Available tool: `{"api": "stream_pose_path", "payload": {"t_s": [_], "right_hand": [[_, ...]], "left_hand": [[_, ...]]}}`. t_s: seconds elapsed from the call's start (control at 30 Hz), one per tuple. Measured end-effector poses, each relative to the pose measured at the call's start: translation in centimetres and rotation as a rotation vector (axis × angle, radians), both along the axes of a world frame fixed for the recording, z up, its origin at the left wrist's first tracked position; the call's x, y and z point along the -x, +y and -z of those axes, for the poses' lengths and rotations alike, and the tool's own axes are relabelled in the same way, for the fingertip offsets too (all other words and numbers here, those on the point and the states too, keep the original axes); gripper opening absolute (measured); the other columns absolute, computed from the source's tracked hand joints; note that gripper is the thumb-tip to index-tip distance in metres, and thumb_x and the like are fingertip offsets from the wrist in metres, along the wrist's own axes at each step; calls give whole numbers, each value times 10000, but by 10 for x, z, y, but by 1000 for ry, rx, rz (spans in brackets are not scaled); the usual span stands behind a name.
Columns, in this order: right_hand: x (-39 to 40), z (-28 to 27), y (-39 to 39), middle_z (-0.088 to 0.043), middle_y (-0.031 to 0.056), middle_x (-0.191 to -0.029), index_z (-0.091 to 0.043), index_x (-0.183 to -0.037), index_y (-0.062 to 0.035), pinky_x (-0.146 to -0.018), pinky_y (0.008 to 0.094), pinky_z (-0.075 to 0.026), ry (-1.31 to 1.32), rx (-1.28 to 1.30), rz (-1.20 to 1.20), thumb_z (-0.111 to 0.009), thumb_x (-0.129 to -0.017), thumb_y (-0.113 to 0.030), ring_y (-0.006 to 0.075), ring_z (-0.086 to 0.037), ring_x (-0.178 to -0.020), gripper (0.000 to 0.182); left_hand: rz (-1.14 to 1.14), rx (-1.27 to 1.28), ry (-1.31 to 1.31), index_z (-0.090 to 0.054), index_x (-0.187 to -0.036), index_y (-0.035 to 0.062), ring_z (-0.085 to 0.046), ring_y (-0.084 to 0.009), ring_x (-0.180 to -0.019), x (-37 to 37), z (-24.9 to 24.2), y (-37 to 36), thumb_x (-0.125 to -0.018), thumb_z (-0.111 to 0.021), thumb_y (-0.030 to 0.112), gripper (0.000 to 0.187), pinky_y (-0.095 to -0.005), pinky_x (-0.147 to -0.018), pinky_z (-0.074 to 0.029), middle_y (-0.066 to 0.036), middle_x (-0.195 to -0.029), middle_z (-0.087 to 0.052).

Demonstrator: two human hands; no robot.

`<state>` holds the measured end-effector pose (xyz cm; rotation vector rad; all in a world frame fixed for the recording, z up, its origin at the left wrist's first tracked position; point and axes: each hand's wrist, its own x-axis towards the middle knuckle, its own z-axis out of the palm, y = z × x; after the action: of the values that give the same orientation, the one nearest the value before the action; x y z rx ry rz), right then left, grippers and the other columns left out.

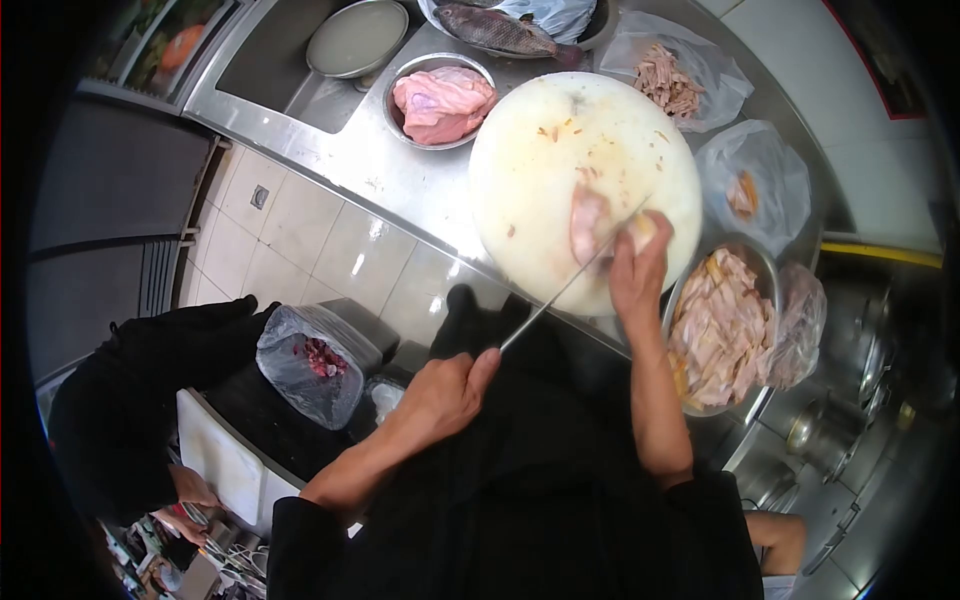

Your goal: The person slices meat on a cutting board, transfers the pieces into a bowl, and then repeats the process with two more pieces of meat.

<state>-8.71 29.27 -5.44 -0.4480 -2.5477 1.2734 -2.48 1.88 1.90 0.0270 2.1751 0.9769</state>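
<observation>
My left hand (445,395) is closed around the handle of a knife, whose long blade (555,298) appears as a thin line, nearly edge-on. The blade slants up and right over a round white cutting board (530,210). On the board lies a pinkish slab of meat (590,218), somewhat blurred and partly behind the blade. My right hand (638,270) is at the board's right side, close to the blade, its fingers curled on a pale yellowish piece of meat (643,233). My fingers partly hide that piece. Small brown scraps dot the board.
Bowls of pink meat (445,100) and sliced meat (725,325) flank the board. Bags of meat strips (668,82) and an orange-edged piece (742,195) sit right. A fish (500,30) lies behind. A lined bin (315,365) and another person (130,410) are at left.
</observation>
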Motion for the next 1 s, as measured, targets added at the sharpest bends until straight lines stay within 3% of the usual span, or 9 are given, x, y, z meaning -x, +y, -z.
{"api": "stream_pose_path", "payload": {"t_s": [0.13, 0.43, 0.53, 0.83, 0.93, 1.0], "right_hand": [[-4, 0, -3, -555, 336, -1182, -395, -1333, 69, -987, 486, -436, 56, -103, -44, -521, -951, -85, 457, -583, -1056, 430], [-13, -3, -11, -564, 290, -1166, -431, -1285, 42, -957, 464, -461, 114, -169, -56, -555, -914, -54, 436, -591, -1043, 403], [-16, 1, -8, -571, 275, -1169, -444, -1272, 35, -952, 453, -468, 150, -196, -9, -566, -903, -41, 415, -598, -1038, 396], [-27, 1, -11, -590, 218, -1127, -457, -1266, 6, -921, 413, -498, 176, -102, -8, -565, -911, -41, 325, -618, -1000, 374], [-32, 2, -8, -596, 198, -1204, -508, -1270, 17, -1014, 408, -457, 87, 103, 97, -589, -904, -55, 318, -599, -1097, 382], [-32, 0, -9, -592, 201, -1145, -482, -1246, 8, -962, 402, -479, 137, 55, 116, -574, -894, -32, 301, -608, -1037, 366]], "left_hand": [[44, 20, 53, -624, -774, -77, -613, -552, -796, 5, 0, -4, -1088, -415, 486, 678, -564, -700, -481, -337, -752, -617], [80, -39, 109, -627, -709, -59, -619, -568, -751, 32, 17, 24, -1080, -436, 463, 668, -610, -712, -506, -360, -735, -627], [91, -17, 81, -626, -742, -76, -609, -562, -774, 32, 21, 22, -1090, -392, 496, 709, -590, -726, -482, -352, -743, -619], [162, 31, 109, -624, -734, -70, -624, -555, -791, 26, 18, 13, -1090, -388, 492, 706, -592, -722, -494, -347, -751, -630], [166, 43, 106, -630, -736, -71, -625, -556, -806, 29, 24, 20, -1088, -380, 508, 722, -589, -738, -498, -345, -755, -633], [172, 42, 58, -636, -745, -74, -626, -556, -816, 29, 25, 15, -1086, -376, 522, 734, -586, -747, -500, -347, -759, -633]]}}
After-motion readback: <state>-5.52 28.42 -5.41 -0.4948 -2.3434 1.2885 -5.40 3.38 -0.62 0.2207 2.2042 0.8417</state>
